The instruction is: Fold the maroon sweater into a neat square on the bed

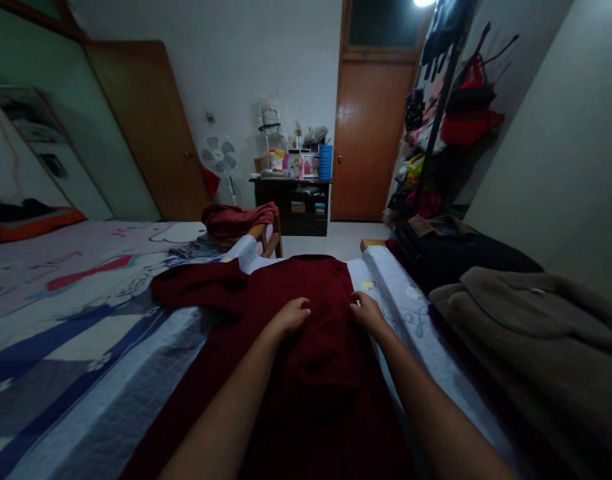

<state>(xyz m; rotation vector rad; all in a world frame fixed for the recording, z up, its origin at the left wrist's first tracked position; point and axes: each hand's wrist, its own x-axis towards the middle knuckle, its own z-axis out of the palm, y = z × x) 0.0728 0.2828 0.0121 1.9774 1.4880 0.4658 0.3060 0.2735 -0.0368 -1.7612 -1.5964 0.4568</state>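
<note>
A dark red garment [296, 280] lies spread over the bed, with one sleeve [201, 285] stretched out to the left and the other side folded in over the body. My left hand [293, 316] is on the middle of the garment, fingers curled; whether cloth is between them is too small to tell. At the garment's right edge is my right hand [365, 311], its fingers bent and closed against the cloth there. The lower part of the garment runs toward me between my forearms.
Folded brown [536, 307] and black coats [466, 250] are stacked on the right. A reddish cloth [239, 219] lies over a wooden frame beyond the bed's far left. Patterned bedding [101, 320] covers the left side. Further back stand a fan [219, 157] and a black cabinet [291, 207].
</note>
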